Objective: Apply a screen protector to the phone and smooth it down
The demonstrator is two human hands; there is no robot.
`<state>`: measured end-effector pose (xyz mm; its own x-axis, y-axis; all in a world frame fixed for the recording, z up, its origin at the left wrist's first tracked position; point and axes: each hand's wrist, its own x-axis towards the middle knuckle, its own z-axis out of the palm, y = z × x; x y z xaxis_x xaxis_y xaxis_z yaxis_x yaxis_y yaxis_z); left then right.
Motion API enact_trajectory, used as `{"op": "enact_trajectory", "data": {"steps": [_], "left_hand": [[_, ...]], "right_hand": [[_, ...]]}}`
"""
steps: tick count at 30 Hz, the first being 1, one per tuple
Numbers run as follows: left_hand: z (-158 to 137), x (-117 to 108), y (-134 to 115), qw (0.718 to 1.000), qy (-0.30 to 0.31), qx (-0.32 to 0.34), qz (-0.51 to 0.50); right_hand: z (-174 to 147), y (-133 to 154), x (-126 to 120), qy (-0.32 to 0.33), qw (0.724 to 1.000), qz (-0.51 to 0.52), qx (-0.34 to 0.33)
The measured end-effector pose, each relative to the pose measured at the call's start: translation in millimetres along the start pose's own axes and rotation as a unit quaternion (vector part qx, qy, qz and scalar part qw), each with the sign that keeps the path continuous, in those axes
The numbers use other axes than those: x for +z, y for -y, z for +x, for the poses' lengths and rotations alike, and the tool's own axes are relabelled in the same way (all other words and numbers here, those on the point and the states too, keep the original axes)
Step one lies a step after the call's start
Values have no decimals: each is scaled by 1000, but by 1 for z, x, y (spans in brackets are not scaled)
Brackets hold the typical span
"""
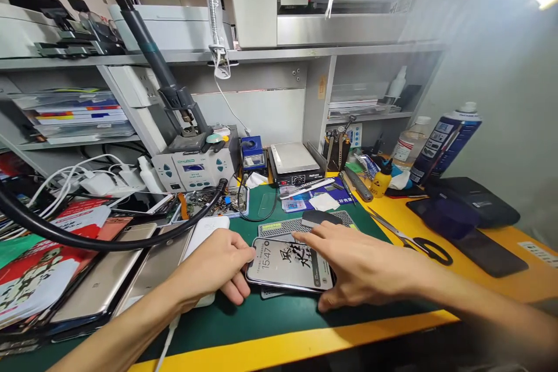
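A smartphone (279, 264) lies sideways with its screen lit, showing 15:47 and large black brush characters. Beneath it is a grey perforated plate (279, 226) on the green mat. My left hand (220, 264) has curled fingers, with thumb and fingertips pinching at the phone's left end. Across the phone's right end arches my right hand (349, 261), its thumb at the near edge and fingers at the far edge. The right hand covers that end of the phone. Partly under my left wrist is a white box-like device (209, 232), and a white cable (168, 340) runs toward the table's front edge.
Scissors (418, 244) and a dark flat slab (490, 250) lie at the right. A grey soldering station (196, 165) stands behind, its black hose (108, 241) looping across the left. Several phones and papers are stacked left. A blue spray can (447, 142) stands back right.
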<state>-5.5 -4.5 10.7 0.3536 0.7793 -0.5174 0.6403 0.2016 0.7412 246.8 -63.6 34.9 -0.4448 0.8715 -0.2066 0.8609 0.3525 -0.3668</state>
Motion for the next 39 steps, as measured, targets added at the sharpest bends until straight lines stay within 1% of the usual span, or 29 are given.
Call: {"op": "enact_trajectory", "data": {"steps": [3,6,10,13,15,18,19,21,24,28,31,35,39], "left_hand": [[0,4,-3,1000,15,-8,-1],[-2,12,-8,999,24,-26,-5],[-5,21,-11,999,21,-41,-8],[-5,23,-11,999,9,-44,-7],[-4,24,-11,999,1,-46,-4],[-3,24,-13,999,-8,-51,4],[-4,24,-14,998,-11,-54,7],[-4,24,-17,998,-14,-62,14],[-3,24,-22,996,-17,-79,27],[1,23,-23,993,-22,-111,45],[2,23,-19,992,-32,-111,50],[0,21,-14,991,-37,-114,52],[-3,21,-17,991,-37,-118,45]], "right_hand": [[-4,-4,6,-14,1000,-8,-17],[-2,-12,-2,-10,1000,2,-23],[-6,-21,-6,-1,1000,20,-11],[-9,-25,-7,0,1000,20,-5],[-6,-30,-11,-28,999,14,22],[7,-43,-17,-88,992,-15,90],[13,-49,-18,-93,990,-27,107],[24,-60,-19,-74,988,-44,130],[37,-73,-20,-30,988,-51,143],[45,-77,-24,7,991,-45,130],[48,-77,-26,33,993,-40,109],[51,-81,-25,41,994,-17,103],[54,-84,-25,23,994,10,109]]}}
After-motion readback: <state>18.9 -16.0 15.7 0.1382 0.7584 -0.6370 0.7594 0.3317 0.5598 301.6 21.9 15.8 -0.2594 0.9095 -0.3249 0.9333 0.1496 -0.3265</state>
